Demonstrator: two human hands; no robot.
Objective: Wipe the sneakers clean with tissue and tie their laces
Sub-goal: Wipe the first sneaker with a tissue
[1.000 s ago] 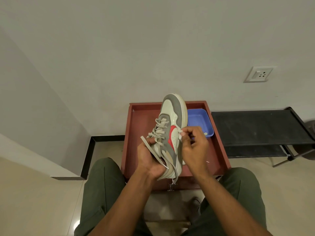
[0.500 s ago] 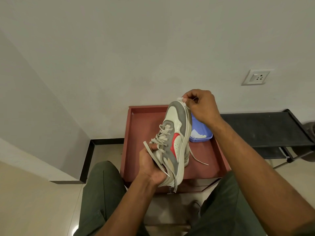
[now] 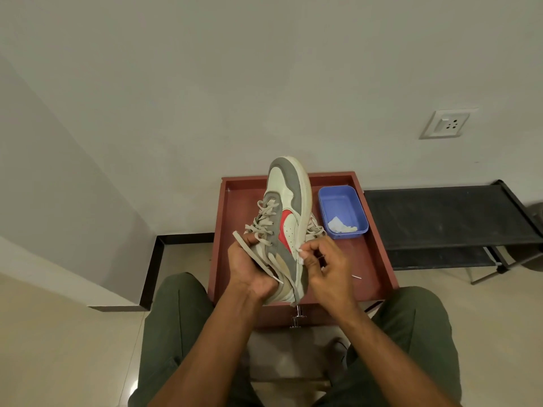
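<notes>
A white and grey sneaker (image 3: 286, 201) with a red side mark is held up, toe pointing away from me. My left hand (image 3: 249, 268) grips it at the heel and tongue, with loose beige laces (image 3: 258, 227) draped over my fingers. My right hand (image 3: 326, 265) presses a small piece of white tissue (image 3: 301, 255) against the sneaker's white side near the heel. A second sneaker (image 3: 316, 229) lies mostly hidden behind the first one on the red tray (image 3: 373, 259).
A blue plastic tub (image 3: 342, 201) with crumpled tissue (image 3: 340, 226) inside stands at the tray's right. A black low rack (image 3: 440, 215) sits to the right, against the wall with a socket (image 3: 445, 124). My knees in green trousers flank the tray.
My right hand, which was at the sneaker's toe half a second ago, has come back down to the side near the heel. The left hand keeps its hold.
</notes>
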